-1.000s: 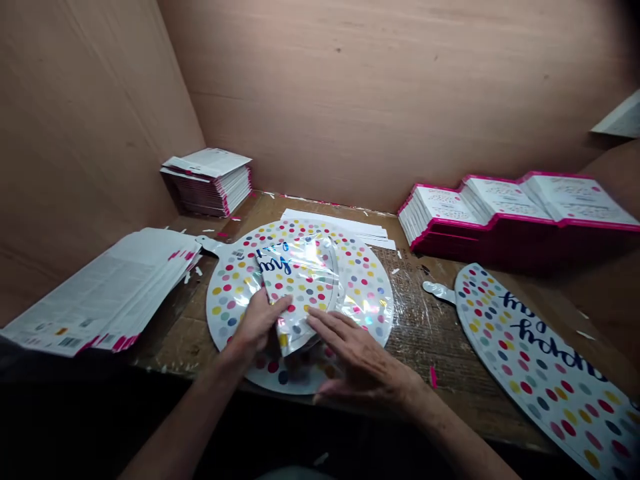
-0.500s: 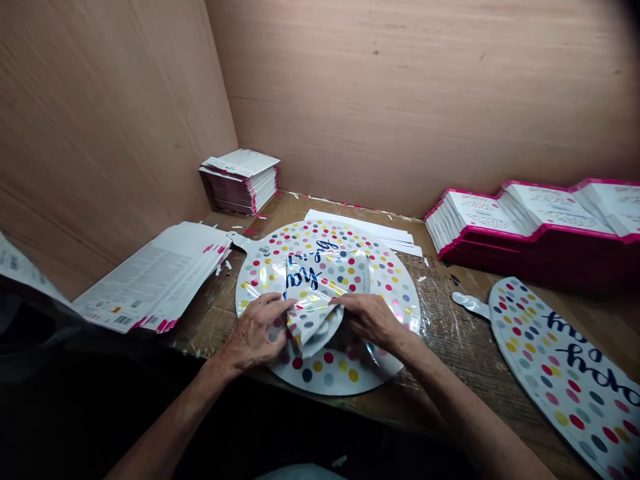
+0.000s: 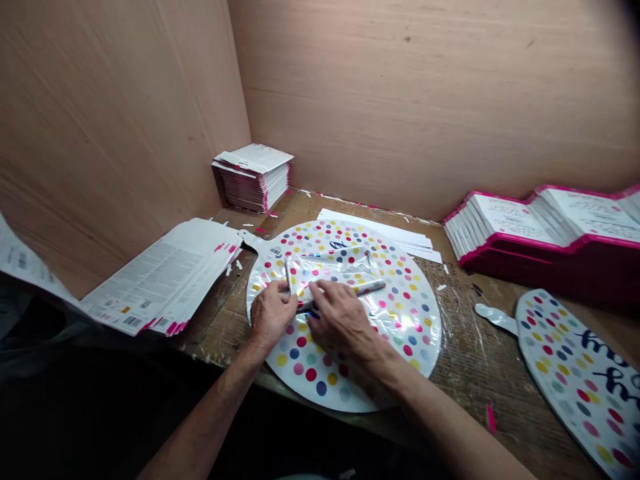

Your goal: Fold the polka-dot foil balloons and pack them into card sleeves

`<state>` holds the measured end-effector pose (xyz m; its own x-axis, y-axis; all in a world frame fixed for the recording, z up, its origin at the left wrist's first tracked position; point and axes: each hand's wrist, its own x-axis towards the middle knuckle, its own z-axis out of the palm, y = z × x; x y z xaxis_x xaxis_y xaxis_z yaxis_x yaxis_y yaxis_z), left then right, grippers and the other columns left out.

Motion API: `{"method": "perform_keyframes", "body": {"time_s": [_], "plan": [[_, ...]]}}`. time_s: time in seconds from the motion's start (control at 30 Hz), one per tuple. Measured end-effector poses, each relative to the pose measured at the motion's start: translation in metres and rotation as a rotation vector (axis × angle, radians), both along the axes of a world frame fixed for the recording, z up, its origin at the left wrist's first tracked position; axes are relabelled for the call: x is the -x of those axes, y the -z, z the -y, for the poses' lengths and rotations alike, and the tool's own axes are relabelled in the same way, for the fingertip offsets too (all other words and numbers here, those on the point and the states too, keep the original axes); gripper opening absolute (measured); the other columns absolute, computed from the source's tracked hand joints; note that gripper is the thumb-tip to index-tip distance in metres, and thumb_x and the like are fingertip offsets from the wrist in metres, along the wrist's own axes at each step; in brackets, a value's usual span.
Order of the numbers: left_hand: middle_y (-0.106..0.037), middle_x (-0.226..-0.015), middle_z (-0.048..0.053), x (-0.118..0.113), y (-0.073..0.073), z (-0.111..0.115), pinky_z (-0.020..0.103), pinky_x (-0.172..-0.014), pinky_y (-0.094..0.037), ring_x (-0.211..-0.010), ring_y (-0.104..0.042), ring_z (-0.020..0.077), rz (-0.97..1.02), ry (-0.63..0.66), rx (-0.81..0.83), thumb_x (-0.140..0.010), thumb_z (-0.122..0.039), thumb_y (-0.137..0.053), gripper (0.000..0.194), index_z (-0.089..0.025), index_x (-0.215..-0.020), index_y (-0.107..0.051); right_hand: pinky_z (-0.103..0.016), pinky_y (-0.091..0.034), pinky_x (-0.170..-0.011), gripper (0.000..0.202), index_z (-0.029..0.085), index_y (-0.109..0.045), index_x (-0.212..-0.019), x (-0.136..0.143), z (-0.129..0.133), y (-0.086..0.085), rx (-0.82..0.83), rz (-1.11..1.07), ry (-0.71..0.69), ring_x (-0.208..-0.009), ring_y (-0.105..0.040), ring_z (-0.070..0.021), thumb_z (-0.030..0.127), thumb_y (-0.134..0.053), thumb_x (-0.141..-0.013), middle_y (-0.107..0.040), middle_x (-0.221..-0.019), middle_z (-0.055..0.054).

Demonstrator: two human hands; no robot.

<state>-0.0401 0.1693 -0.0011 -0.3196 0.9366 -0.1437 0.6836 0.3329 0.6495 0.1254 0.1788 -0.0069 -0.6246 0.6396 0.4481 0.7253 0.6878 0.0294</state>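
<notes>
A polka-dot foil balloon, folded into a small packet point(image 3: 327, 268), lies on top of a flat, round foil balloon point(image 3: 315, 383) with the same dots. At the packet's lower left corner, my left hand point(image 3: 273, 312) pinches its edge between thumb and fingers. My right hand point(image 3: 343, 320) has its fingers bent over the packet's near edge, gripping the fold; its thumb is partly hidden. Some dark lettering shows just above the packet. The round balloon's tail point(image 3: 250, 240) points to the upper left.
Printed white cards point(image 3: 175, 267) are fanned out at left, with a card stack point(image 3: 253, 177) in the back corner. White paper strips point(image 3: 380, 233) lie behind the balloons. Pink-edged folders point(image 3: 540, 227) stand at right, near another dotted balloon point(image 3: 575, 380). Wooden panels point(image 3: 400, 100) enclose the table.
The packet has been folded down further toward me and is smaller, its large lettering now turned under. My right hand has moved left onto the fold. The whole view has shifted slightly.
</notes>
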Motion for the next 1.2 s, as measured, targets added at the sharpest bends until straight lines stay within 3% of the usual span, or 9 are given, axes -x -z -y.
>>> {"method": "perform_keyframes", "body": {"time_s": [0.17,0.27,0.37,0.43,0.5,0.67,0.83,1.0,1.2], "plan": [[-0.076,-0.083,0.007,0.016,-0.008,0.004,0.029,-0.071,-0.051,-0.081,-0.072,0.0226,-0.083,0.033,-0.059,-0.087,-0.039,-0.056,0.026,-0.018,-0.097,-0.068,-0.04,-0.045,-0.081,0.028,0.009,-0.057,-0.117,0.031,-0.003,-0.001,0.157,0.242,0.03,-0.091,-0.055,-0.0266,0.014,-0.048,-0.091,-0.063,-0.103,-0.015],[-0.075,-0.094,0.007,0.031,-0.019,0.004,0.035,-0.082,-0.053,-0.09,-0.07,0.0238,-0.221,0.131,-0.359,-0.092,-0.037,-0.048,0.028,-0.019,-0.094,-0.069,-0.038,-0.043,-0.082,0.028,0.012,-0.054,-0.121,0.011,0.001,-0.006,0.124,0.295,-0.122,-0.091,-0.053,-0.0248,0.017,-0.047,-0.094,-0.062,-0.106,-0.012],[-0.069,-0.123,0.006,0.044,-0.022,-0.005,0.039,-0.104,-0.046,-0.121,-0.058,0.022,-0.285,0.584,-0.609,-0.089,-0.011,-0.039,0.04,-0.02,-0.117,-0.066,-0.038,-0.043,-0.083,0.028,0.013,-0.052,-0.124,-0.017,0.011,-0.014,0.108,0.338,-0.267,-0.092,-0.053,-0.0236,0.018,-0.042,-0.099,-0.061,-0.111,-0.011],[-0.061,-0.137,0.001,0.051,-0.016,-0.013,0.04,-0.109,-0.042,-0.135,-0.046,0.0209,-0.336,0.899,-0.576,-0.08,0.002,-0.036,0.061,-0.026,-0.129,-0.061,-0.039,-0.043,-0.085,0.029,0.013,-0.051,-0.126,-0.031,0.016,-0.018,0.101,0.347,-0.35,-0.096,-0.054,-0.0235,0.017,-0.039,-0.1,-0.061,-0.115,-0.012],[-0.059,-0.14,-0.002,0.056,-0.007,-0.019,0.041,-0.11,-0.043,-0.14,-0.04,0.0222,-0.394,1.059,-0.456,-0.075,0.005,-0.038,0.069,-0.029,-0.132,-0.06,-0.039,-0.043,-0.089,0.03,0.013,-0.051,-0.127,-0.037,0.017,-0.018,0.093,0.328,-0.416,-0.102,-0.055,-0.0234,0.016,-0.036,-0.101,-0.061,-0.119,-0.012],[-0.055,-0.143,0.005,0.064,0.009,-0.011,0.038,-0.113,-0.04,-0.14,-0.041,0.0195,-0.414,1.042,-0.295,-0.072,0.009,-0.036,0.071,-0.022,-0.132,-0.059,-0.042,-0.043,-0.097,0.036,0.01,-0.045,-0.135,-0.024,0.01,-0.008,0.085,0.228,-0.3,-0.12,-0.051,-0.0276,0.015,-0.041,-0.099,-0.055,-0.132,-0.017],[-0.057,-0.141,0.008,0.069,-0.002,-0.001,0.036,-0.114,-0.038,-0.142,-0.037,0.0199,-0.471,1.035,-0.26,-0.075,0.009,-0.033,0.06,-0.012,-0.121,-0.065,-0.046,-0.045,-0.098,0.033,0.013,-0.051,-0.129,-0.01,0.006,-0.005,0.161,0.225,-0.312,-0.123,-0.051,-0.029,0.014,-0.041,-0.098,-0.057,-0.132,-0.018],[-0.063,-0.135,0.002,0.085,-0.013,-0.008,0.043,-0.116,-0.035,-0.146,-0.03,0.0242,-0.487,1.095,-0.24,-0.076,0.006,-0.039,0.058,-0.019,-0.121,-0.066,-0.046,-0.039,-0.107,0.045,0.012,-0.046,-0.14,-0.034,-0.002,-0.003,0.356,0.227,-0.436,-0.136,-0.042,-0.0288,0.017,-0.045,-0.095,-0.046,-0.148,-0.017],[-0.051,-0.148,0.002,0.088,-0.019,-0.019,0.043,-0.118,-0.029,-0.147,-0.027,0.0261,-0.315,1.199,-0.189,-0.07,-0.001,-0.046,0.053,-0.022,-0.114,-0.066,-0.038,-0.042,-0.105,0.037,0.018,-0.058,-0.127,-0.06,-0.015,0.012,0.603,-0.294,-0.461,-0.124,-0.056,-0.0207,0.021,-0.035,-0.098,-0.062,-0.134,-0.01]]}}
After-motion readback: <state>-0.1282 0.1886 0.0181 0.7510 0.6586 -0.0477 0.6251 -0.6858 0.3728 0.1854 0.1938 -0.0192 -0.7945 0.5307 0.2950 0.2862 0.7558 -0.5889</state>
